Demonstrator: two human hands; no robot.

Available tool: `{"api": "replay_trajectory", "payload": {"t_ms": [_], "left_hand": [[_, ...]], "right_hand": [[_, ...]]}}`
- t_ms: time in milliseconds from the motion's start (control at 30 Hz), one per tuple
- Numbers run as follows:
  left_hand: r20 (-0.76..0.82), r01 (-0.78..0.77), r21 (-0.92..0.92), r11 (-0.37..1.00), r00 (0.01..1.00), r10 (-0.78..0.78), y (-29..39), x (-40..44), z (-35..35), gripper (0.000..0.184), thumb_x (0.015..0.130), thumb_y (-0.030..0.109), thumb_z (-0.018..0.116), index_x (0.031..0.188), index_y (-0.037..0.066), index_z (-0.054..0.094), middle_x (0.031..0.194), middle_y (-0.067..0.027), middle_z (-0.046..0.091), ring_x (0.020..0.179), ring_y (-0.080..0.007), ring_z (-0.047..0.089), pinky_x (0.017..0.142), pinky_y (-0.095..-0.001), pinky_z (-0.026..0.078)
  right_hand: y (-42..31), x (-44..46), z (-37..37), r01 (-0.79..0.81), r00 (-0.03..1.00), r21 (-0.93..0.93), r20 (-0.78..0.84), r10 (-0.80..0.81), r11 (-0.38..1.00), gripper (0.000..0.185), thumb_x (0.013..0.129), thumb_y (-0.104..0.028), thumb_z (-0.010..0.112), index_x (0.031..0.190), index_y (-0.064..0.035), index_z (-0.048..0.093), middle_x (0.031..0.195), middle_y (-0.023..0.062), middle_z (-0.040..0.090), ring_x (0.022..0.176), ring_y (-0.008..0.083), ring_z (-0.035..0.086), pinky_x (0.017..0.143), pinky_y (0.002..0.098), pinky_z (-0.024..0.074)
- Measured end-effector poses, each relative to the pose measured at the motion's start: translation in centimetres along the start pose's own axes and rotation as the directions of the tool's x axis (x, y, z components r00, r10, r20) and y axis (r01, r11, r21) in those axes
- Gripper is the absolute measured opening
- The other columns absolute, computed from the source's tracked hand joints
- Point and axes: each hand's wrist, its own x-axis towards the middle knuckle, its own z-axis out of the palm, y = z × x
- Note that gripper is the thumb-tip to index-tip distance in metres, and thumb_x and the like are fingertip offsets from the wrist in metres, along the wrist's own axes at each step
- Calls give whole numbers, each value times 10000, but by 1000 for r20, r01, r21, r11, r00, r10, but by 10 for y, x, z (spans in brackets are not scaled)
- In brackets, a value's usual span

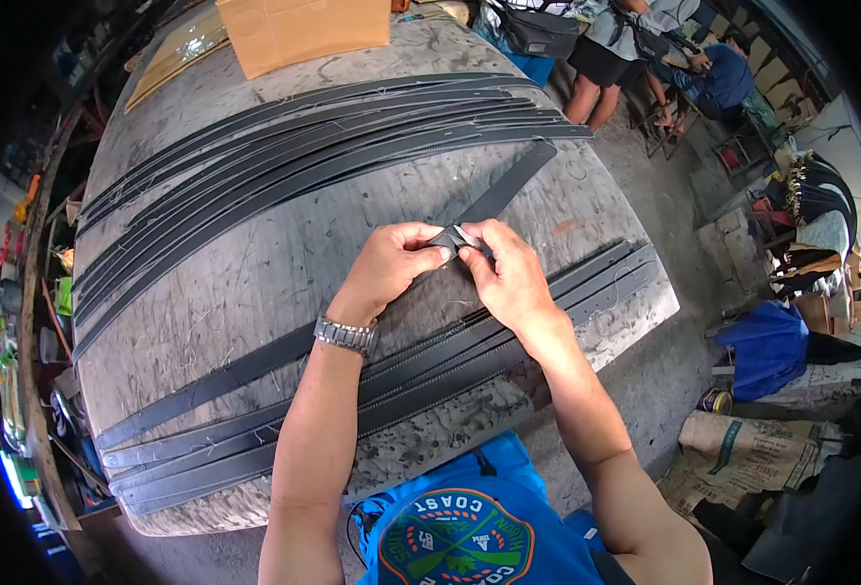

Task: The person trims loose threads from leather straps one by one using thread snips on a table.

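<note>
A long black strap (510, 183) lies slantwise across the table, its middle raised a little between my two hands. My left hand (391, 263), with a metal watch on its wrist, pinches the strap between thumb and fingers. My right hand (504, 268) is closed at the same spot, thumb and forefinger against the strap. A small pale pointed thing shows at its fingertips; I cannot make out what it is. Stitched black straps (430, 361) lie in a bundle under and beside my forearms. Loose thread ends cling to several of them.
A second spread of black straps (284, 156) crosses the table's far half. Behind it stands a cardboard box (304, 34). The worn grey table (206, 312) ends close to my body. At the upper right, a person stands and another person (726, 78) sits. Sacks (742, 458) lie at the lower right.
</note>
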Motion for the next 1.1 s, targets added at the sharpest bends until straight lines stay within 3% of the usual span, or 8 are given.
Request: {"api": "replay_trajectory", "payload": {"t_ms": [533, 633, 1100], "left_hand": [[15, 8, 11, 1000, 1000, -8, 0, -1, 1, 271, 926, 80, 735, 1176, -24, 755, 980, -14, 743, 863, -65, 628, 786, -249, 510], [20, 11, 9, 1000, 1000, -11, -1, 0, 1, 270, 927, 76, 732, 1177, -24, 754, 981, -12, 742, 865, -66, 629, 787, -248, 509], [31, 19, 33, 999, 999, -20, 2, -2, 1, 244, 941, 68, 732, 1174, -5, 738, 1052, 19, 725, 933, -59, 624, 867, -252, 509]], "right_hand": [[8, 1, 4, -84, 996, 151, 7, 84, 985, 227, 917, -47, 720, 1130, -14, 649, 1044, 197, 703, 937, 387, 702, 792, 435, 546], [11, 0, 6, -9, 999, 104, -32, 12, 995, 228, 913, -39, 717, 1130, -17, 649, 1041, 199, 701, 932, 389, 701, 788, 434, 547], [3, -2, -2, -12, 1000, 80, -6, 13, 997, 230, 912, -31, 704, 1130, 5, 640, 1059, 215, 695, 999, 405, 697, 829, 439, 546]]}}
